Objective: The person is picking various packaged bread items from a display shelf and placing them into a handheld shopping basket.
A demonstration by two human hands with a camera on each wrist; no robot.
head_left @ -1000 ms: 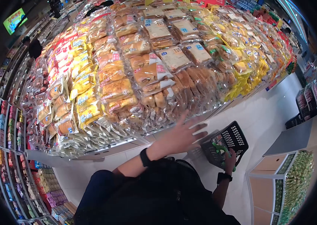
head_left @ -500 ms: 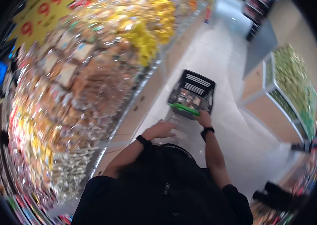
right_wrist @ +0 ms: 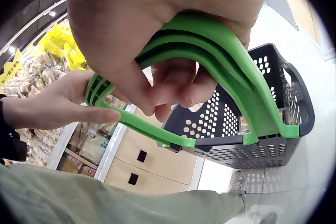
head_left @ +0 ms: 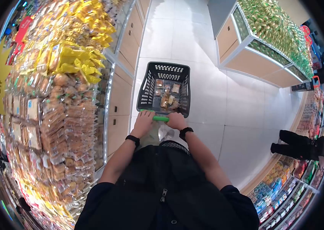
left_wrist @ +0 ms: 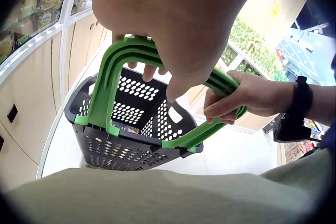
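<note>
Both hands grip the green handle (head_left: 161, 119) of a black perforated basket (head_left: 144, 100), which stands in front of the body with several packaged items (head_left: 165, 100) in it. The left hand (head_left: 143, 123) is at the handle's left end; in the left wrist view its fingers hang over the green bar (left_wrist: 108, 85) with the thumb on the near side. At the right end, the right hand (head_left: 177, 121) curls round the handle. In the right wrist view the right hand (right_wrist: 157, 40) wraps the bar (right_wrist: 231, 61), its fingertips showing underneath.
Heaped packaged bread (head_left: 58, 126) fills a display along the left, above wooden cabinet doors (head_left: 119, 92). A bin of green-wrapped goods (head_left: 273, 30) stands at the upper right. Stocked shelves (head_left: 284, 191) run along the lower right, with a person's dark-clothed legs (head_left: 296, 145) beside them. Pale floor tiles (head_left: 242, 115) lie between.
The left hand has come down from over the bread display onto the basket handle. The view has turned right, and the basket now stands upright straight ahead, with the display at the left.
</note>
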